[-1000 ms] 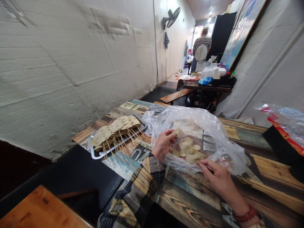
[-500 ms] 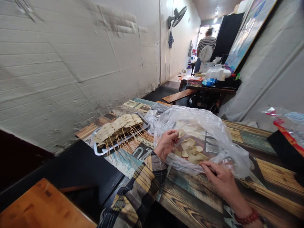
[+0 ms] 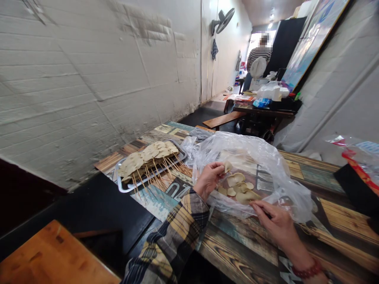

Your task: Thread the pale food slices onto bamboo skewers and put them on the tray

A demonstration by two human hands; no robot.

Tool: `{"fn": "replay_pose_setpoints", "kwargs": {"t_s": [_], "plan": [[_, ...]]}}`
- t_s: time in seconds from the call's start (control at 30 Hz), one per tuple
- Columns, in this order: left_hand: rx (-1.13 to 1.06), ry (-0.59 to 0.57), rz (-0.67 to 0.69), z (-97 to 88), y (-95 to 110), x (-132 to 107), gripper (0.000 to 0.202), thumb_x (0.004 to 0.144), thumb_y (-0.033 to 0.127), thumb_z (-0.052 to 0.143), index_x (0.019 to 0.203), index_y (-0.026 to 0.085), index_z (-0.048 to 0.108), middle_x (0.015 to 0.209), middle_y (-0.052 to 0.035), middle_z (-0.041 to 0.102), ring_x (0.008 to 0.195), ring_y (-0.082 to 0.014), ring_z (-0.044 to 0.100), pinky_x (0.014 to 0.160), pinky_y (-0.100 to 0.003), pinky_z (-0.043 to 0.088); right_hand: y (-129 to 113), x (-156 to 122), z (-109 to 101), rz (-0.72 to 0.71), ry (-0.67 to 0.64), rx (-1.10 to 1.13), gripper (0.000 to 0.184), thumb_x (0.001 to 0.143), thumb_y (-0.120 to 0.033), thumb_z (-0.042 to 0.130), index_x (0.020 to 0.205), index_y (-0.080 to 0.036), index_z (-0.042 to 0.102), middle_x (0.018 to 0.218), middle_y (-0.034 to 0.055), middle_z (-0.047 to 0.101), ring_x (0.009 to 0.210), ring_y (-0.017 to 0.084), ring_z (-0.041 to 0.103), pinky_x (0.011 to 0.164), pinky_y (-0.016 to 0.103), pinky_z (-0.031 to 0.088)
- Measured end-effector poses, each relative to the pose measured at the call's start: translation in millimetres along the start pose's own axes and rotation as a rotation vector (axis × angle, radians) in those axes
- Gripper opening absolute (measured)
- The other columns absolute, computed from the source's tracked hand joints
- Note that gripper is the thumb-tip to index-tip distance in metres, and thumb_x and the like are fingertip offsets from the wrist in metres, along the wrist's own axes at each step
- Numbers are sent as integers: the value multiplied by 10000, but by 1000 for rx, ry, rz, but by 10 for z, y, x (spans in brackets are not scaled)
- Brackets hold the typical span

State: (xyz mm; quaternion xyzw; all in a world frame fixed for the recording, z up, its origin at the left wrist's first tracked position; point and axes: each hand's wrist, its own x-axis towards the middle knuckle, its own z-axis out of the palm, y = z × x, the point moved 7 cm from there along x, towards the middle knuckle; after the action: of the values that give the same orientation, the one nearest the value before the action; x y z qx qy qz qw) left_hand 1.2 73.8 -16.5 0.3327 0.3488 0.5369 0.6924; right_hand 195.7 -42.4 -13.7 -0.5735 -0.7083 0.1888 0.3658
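My left hand (image 3: 209, 177) pinches a thin, pale round slice (image 3: 227, 167) between thumb and fingertips, above the opening of a clear plastic bag (image 3: 284, 173). The slice looks bent. In the bag lie several loose tan slices (image 3: 236, 179). My right hand (image 3: 274, 219) is closed on the end of a thin skewer (image 3: 251, 202) at the bag's near edge. A slice (image 3: 247, 196) sits at the skewer's far end; the tip is hidden. Left of the bag, a metal tray (image 3: 122, 188) holds a stack of skewered slices (image 3: 148, 156), their sticks pointing toward me.
The patterned wooden table (image 3: 237, 240) runs beneath everything. A grey cloth (image 3: 199, 134) lies behind the bag. Loose skewers (image 3: 331, 240) lie at the right, near a red-and-clear package (image 3: 359, 161). A wooden stool (image 3: 53, 256) stands lower left. Farther back, a person (image 3: 259, 55) stands beyond a cluttered table.
My left hand has turned the slice slightly, and it now looks more folded. My right hand holds the skewer in nearly the same place.
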Motion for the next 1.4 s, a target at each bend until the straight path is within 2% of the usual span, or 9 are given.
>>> {"fn": "replay_pose_setpoints", "kwargs": {"t_s": [0.13,0.3,0.5,0.73,0.87,1.03,1.23,1.4], "plan": [[88,30,71,7,54,-19,238,553,255,804,682,134,645,627,10,567,535,-67,452,535,-225,313,-11,-3,8,4,-3,-4,356,907,-435,467,859,-211,740,820,80,762,719,228,704,688,335,551],[151,49,127,11,83,-21,214,585,258,765,713,136,645,657,8,578,561,-74,473,539,-220,326,-4,-12,43,50,-47,3,386,916,-465,445,867,-210,730,690,57,719,595,202,659,585,302,519],[223,71,185,6,111,-25,177,607,249,735,710,137,645,645,12,572,566,-77,470,540,-219,337,-23,-15,53,66,-54,16,401,913,-475,444,863,-199,731,643,47,693,533,187,617,568,300,502],[65,47,59,-28,13,12,289,545,299,808,717,135,645,654,1,578,548,-73,479,527,-219,327,-7,-3,40,69,-32,55,396,899,-474,454,861,-196,733,661,60,705,513,186,615,504,285,481],[-21,39,5,-45,-43,39,334,530,337,840,707,136,641,642,5,564,554,-77,481,539,-223,345,-13,4,16,42,-16,30,391,899,-465,455,851,-207,745,567,38,662,516,195,616,548,300,498],[-24,19,-3,-17,-43,24,328,525,341,846,663,135,630,611,13,543,538,-71,452,531,-228,329,-52,16,-31,29,5,7,387,881,-475,473,840,-214,756,506,28,628,510,208,616,575,318,510],[103,30,89,16,23,-8,273,575,328,799,634,135,616,580,19,530,517,-65,426,522,-230,290,-77,25,-4,21,-5,8,401,897,-467,448,824,-210,747,543,38,652,517,205,620,561,312,508],[188,78,174,-11,60,-7,243,611,334,766,677,142,632,621,18,559,548,-77,450,534,-227,316,-27,12,34,52,-12,-3,408,898,-481,441,834,-206,735,612,46,687,521,194,620,531,296,489]]}}
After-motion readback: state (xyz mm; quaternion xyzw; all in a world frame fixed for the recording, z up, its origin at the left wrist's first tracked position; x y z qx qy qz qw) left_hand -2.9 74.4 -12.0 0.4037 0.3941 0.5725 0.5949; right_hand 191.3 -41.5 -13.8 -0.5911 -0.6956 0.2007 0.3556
